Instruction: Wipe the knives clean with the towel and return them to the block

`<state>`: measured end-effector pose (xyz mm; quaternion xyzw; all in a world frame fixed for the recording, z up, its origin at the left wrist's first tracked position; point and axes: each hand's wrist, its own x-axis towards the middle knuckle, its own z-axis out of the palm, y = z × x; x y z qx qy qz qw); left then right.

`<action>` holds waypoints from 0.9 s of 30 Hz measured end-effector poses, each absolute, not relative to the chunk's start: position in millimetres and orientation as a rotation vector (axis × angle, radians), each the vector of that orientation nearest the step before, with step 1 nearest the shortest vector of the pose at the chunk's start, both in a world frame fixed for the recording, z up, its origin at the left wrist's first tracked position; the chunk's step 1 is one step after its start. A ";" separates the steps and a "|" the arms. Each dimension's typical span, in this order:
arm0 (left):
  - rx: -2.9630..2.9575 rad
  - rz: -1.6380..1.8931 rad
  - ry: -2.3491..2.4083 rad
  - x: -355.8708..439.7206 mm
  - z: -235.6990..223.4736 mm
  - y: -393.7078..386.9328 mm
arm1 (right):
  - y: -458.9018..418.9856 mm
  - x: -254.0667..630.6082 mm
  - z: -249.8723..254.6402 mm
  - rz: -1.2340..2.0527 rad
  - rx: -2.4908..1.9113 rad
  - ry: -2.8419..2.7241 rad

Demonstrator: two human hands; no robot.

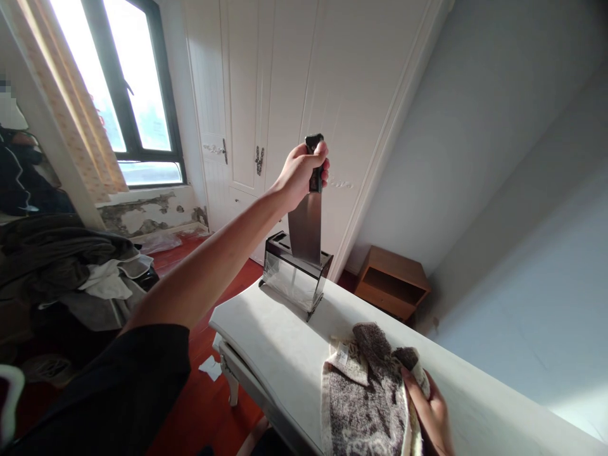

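Note:
My left hand (308, 166) is closed around the black handle of a wide-bladed kitchen knife (306, 228), held upright with the blade pointing down. The blade's lower end meets the top of a clear-sided knife block (292, 278) with a dark slotted top; I cannot tell how far it is in a slot. The block stands at the far end of the white table (266, 335). At the lower right, my right hand (430, 408) grips the edge of a brown and cream towel (368, 399), which lies crumpled on the tabletop.
Beyond the table stand a white wardrobe (280, 82) and a small brown wooden cabinet (392, 282). A pile of clothes (71, 272) lies at the left, below the window (137, 82). The floor (190, 367) is red, with a white scrap of paper (210, 367) on it.

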<state>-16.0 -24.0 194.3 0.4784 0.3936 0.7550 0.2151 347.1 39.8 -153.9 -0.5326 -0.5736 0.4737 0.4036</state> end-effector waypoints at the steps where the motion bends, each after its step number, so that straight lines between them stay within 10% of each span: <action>1: 1.345 2.089 1.093 -16.0 197.3 -20.4 | 40.3 347.5 -155.4 1.198 -1.345 -1.449; 27: 1.514 1.975 1.092 -14.8 178.0 22.1 | 41.5 347.4 -158.1 1.242 -1.355 -1.471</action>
